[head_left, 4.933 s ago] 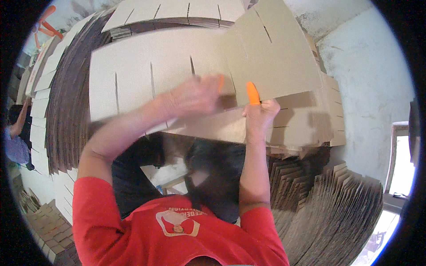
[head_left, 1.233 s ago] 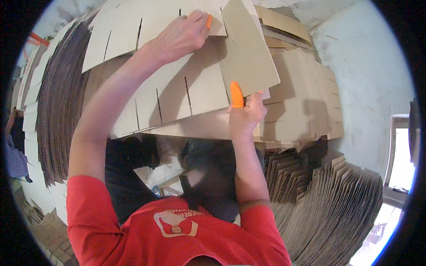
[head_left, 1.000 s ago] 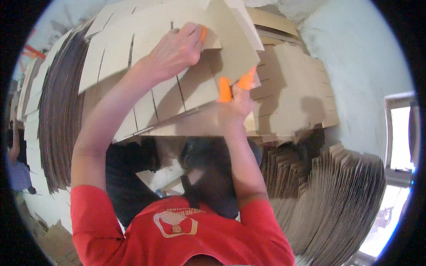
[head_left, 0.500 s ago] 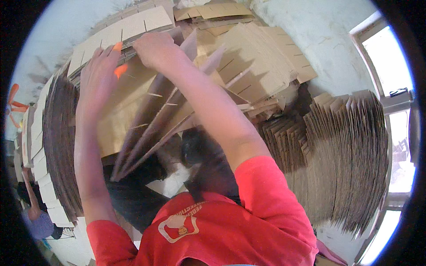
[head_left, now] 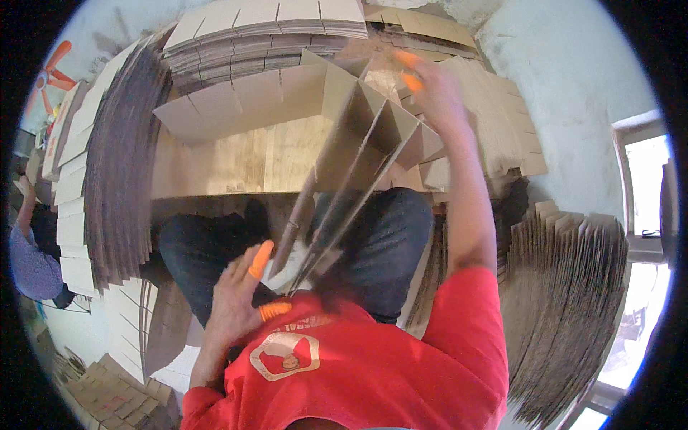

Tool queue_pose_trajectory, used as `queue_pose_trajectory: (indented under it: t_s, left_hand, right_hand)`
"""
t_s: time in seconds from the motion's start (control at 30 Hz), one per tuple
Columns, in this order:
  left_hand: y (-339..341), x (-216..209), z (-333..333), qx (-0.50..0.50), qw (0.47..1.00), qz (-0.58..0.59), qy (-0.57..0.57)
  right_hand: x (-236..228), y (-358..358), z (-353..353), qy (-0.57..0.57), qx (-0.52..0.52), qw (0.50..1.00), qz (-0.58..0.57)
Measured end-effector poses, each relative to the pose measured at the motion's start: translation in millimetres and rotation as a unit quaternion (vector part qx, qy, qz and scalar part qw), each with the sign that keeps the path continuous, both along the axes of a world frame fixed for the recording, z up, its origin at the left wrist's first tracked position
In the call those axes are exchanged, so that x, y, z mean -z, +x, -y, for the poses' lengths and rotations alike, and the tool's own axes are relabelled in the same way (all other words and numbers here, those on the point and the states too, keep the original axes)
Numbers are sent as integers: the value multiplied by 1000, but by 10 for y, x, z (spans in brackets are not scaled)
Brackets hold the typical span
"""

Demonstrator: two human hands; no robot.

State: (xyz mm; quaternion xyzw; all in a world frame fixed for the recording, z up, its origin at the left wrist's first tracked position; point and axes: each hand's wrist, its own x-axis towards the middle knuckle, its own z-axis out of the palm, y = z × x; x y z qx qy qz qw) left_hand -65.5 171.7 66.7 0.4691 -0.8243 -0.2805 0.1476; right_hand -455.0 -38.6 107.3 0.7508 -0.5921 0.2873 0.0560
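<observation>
Several long cardboard divider strips stand on edge, fanned out, running from the bench down towards my lap. Their near ends come together by my left hand. That hand is open, its orange-covered thumb and finger spread on either side of these ends. At the far end, my right hand reaches past the strips, with orange covers on two fingertips. A blurred brown piece of cardboard lies by those fingertips; whether they grip it I cannot tell. To the left, a slotted cardboard strip joins the fan and stands across the bench.
The wooden bench lies beyond my knees. Slotted cardboard is stacked at its back, with a tall stack on the left and more sheets on the right. An upright pile stands by the window. Another person is at far left.
My left hand has come back from the far stack to the strips' near ends. My right hand has moved right. The fanned strips now stand further right, and the view has shifted.
</observation>
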Motion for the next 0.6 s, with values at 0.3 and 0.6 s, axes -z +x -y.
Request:
queue_pose_trajectory:
  t_s: [0.3,0.6]
  left_hand:
    - [-23,648,187,-67,969,-114,-207]
    - [970,125,2021,-181,918,120,-331]
  right_hand:
    - [463,-404,-782,182,131,972,-71]
    - [552,78,-872,70,94,988,-96]
